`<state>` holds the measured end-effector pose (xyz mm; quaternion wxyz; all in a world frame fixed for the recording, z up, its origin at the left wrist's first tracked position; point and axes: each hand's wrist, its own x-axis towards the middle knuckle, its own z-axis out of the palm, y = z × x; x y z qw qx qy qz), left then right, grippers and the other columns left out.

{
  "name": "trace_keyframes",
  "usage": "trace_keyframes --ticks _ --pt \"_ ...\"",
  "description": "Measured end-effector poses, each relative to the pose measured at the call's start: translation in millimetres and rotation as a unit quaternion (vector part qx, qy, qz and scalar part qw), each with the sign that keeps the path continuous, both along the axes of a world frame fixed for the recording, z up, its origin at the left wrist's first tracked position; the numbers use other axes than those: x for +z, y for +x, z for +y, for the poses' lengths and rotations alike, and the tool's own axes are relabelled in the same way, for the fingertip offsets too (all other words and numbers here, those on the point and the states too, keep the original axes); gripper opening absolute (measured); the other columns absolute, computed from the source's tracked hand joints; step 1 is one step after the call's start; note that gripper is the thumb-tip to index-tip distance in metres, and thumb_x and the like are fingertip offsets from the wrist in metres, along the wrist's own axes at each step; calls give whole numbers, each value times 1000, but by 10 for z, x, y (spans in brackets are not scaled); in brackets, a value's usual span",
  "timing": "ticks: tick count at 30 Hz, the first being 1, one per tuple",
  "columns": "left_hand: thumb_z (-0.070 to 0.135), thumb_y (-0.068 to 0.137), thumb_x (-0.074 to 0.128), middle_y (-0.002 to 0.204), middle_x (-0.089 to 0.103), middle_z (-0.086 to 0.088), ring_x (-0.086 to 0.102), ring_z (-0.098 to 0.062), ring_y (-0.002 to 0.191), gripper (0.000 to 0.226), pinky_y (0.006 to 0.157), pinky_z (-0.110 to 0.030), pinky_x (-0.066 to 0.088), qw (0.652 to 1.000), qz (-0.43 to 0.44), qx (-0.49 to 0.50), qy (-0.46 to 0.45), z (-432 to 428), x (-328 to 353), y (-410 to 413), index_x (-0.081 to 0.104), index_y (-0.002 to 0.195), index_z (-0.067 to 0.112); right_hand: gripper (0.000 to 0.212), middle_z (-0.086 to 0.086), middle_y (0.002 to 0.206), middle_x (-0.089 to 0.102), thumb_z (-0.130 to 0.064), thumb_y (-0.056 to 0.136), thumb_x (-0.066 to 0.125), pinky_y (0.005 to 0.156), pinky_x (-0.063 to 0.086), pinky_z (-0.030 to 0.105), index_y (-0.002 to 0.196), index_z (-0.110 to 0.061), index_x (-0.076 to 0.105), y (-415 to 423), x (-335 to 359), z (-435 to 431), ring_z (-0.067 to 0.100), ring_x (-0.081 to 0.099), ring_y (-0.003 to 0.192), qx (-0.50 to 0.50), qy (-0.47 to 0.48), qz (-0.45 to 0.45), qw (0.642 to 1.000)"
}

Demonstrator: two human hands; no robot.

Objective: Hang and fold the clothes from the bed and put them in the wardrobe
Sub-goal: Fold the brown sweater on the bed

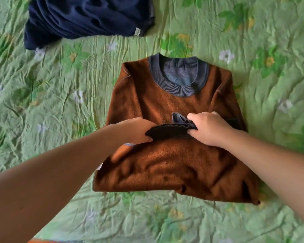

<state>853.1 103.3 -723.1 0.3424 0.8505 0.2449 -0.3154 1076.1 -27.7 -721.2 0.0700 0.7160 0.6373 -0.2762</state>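
1. As I read the head view, the brown sweater [165,106] lies front-up on the green floral bedspread [60,85], about mid-frame, with its neck end away from me.
2. Its grey-blue collar [179,86] lies flat at the far end with the opening facing up.
3. Both sleeves are tucked in, so the sweater's sides run as fairly straight edges. One ribbed cuff [177,118] pokes up at mid-chest, just beside the right hand. There is a darker patch at the sweater's right edge, and I can't tell what it is.
4. The lower half is doubled up over the body. The dark ribbed hem [168,131] sits across mid-chest, and the fold line is the edge nearest me.
5. Left hand [135,130]: clamped on the hem's left end, with the rib pinched between thumb and curled fingers.
6. Right hand [209,130]: fingers curled round the hem's right end, where the rib is bunched up in the grip.
7. The hem spans between the two hands, and both bare forearms come in from the near corners.
8. A navy garment [81,18] is heaped at far left on the bedspread, well apart from the sweater. It has a small white tag [137,31] at its right edge.
9. An orange sliver [37,240] shows at the bottom-left frame edge, and I can't tell what it is.
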Motion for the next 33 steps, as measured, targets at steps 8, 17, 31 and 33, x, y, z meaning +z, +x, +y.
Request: trace_keyframes --ticks 8,17,31,33 --pt "50 102 25 102 53 4 65 -29 79 31 61 -44 54 969 -157 -44 184 216 116 -219 44 117 31 23 6 67 63 -32 96 61 36 43 34 96 -10 55 321 7 -163 33 61 46 45 251 -35 966" --pt "28 91 64 150 36 -14 32 -36 141 59 111 -59 30 896 -68 36 437 1296 199 929 36 143 32 57 25 137 44 -42 100 53 99 40 58 143 -15 28 938 187 1438 44 46 125 -81 89 -231 966" --pt "68 99 26 168 -9 -7 -8 -25 155 69 118 -67 7 930 -37 88 354 -213 -574 -277 1 158 44 79 12 168 -9 -75 93 19 116 0 70 160 -36 3 -363 -518 -251 35 -6 155 4 2 -123 992" --pt "71 97 23 168 -12 -6 -11 -25 155 70 119 -66 4 927 -22 134 350 -197 -525 -398 -1 158 44 77 10 167 -18 -74 94 17 117 -2 68 159 -40 -6 -292 -446 -108 33 -14 154 6 -13 -113 993"
